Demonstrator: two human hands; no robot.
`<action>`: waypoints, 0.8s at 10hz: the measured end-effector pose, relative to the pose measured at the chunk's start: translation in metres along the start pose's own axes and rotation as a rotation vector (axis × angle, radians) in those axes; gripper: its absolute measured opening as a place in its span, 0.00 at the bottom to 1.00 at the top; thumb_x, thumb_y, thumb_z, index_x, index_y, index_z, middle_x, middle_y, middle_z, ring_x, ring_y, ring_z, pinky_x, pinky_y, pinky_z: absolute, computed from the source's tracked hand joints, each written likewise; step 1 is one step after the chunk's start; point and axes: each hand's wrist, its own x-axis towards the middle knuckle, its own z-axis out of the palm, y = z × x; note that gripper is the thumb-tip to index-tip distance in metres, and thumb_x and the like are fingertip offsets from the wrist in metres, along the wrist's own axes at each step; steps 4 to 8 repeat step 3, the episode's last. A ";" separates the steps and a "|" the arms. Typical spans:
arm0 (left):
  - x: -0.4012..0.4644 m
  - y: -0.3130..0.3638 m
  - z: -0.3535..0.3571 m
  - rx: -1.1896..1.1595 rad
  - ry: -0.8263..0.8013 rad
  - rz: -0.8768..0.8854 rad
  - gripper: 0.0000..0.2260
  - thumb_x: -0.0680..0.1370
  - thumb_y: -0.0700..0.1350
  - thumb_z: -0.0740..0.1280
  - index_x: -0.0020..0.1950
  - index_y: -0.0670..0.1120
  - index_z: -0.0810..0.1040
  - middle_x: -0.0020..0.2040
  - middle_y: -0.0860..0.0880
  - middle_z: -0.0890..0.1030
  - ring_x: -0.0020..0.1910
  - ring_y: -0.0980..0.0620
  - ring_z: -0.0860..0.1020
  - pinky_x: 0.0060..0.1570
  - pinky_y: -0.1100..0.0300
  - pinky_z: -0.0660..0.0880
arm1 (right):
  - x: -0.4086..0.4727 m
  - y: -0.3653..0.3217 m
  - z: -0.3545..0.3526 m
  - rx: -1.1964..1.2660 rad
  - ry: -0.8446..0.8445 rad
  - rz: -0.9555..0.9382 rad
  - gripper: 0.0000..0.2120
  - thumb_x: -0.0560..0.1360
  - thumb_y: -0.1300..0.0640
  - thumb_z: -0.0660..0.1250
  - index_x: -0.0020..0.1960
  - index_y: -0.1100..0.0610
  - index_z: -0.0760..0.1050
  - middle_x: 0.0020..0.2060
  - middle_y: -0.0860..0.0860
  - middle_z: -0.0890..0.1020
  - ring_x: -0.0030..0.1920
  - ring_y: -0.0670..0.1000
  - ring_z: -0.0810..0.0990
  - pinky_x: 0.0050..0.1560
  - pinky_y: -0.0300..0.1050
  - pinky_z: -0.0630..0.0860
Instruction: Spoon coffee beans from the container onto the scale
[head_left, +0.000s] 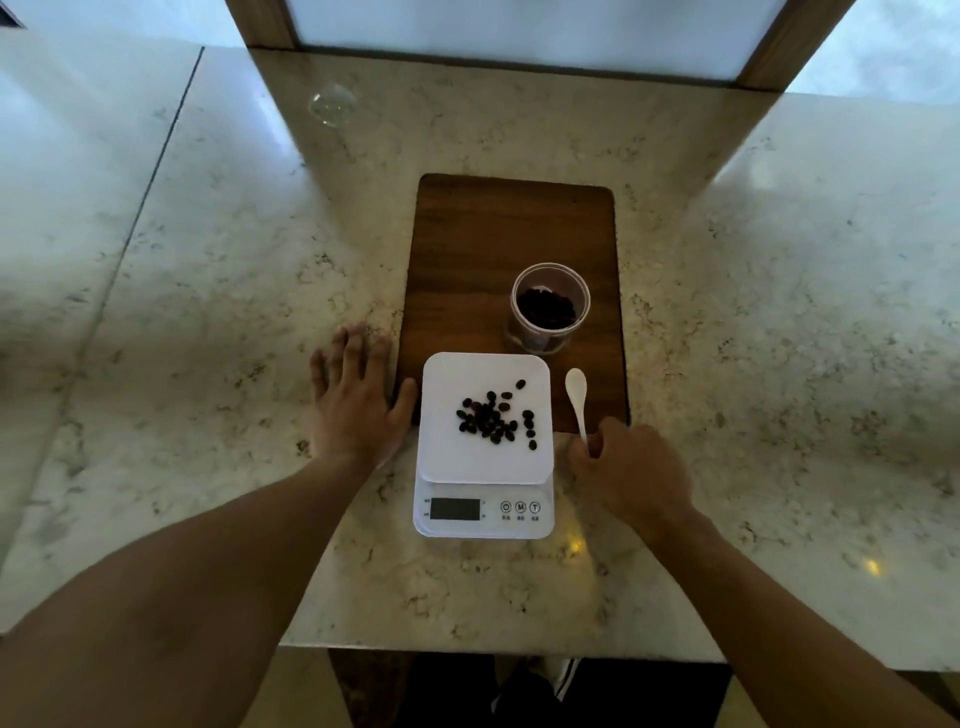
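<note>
Marble counter (727, 312) fills the frame; wooden board (467, 249) at centre. White scale (447, 457) below centre carries coffee beans (496, 415). Left hand (353, 400) lies flat, fingers spread. Right hand (631, 470) pinches white spoon (577, 397). Clear container (549, 306) stands above the scale.

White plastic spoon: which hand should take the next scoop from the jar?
Right. The right hand already grips the white plastic spoon, on the same side as the clear round jar of beans. The left hand lies flat on the marble counter.
</note>
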 end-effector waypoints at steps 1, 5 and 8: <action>0.000 -0.001 -0.007 -0.055 -0.043 -0.008 0.34 0.77 0.65 0.46 0.79 0.50 0.55 0.81 0.44 0.53 0.80 0.46 0.45 0.77 0.45 0.39 | 0.013 -0.008 -0.016 -0.019 0.030 0.003 0.17 0.72 0.40 0.63 0.33 0.52 0.70 0.26 0.48 0.75 0.25 0.48 0.73 0.25 0.40 0.65; 0.026 0.007 -0.055 -0.129 -0.165 -0.085 0.36 0.72 0.69 0.47 0.70 0.49 0.69 0.70 0.41 0.72 0.68 0.38 0.70 0.68 0.39 0.64 | 0.033 -0.035 -0.068 0.120 0.079 -0.010 0.25 0.72 0.40 0.64 0.60 0.56 0.73 0.54 0.56 0.79 0.49 0.57 0.79 0.45 0.50 0.76; 0.026 0.007 -0.055 -0.129 -0.165 -0.085 0.36 0.72 0.69 0.47 0.70 0.49 0.69 0.70 0.41 0.72 0.68 0.38 0.70 0.68 0.39 0.64 | 0.033 -0.035 -0.068 0.120 0.079 -0.010 0.25 0.72 0.40 0.64 0.60 0.56 0.73 0.54 0.56 0.79 0.49 0.57 0.79 0.45 0.50 0.76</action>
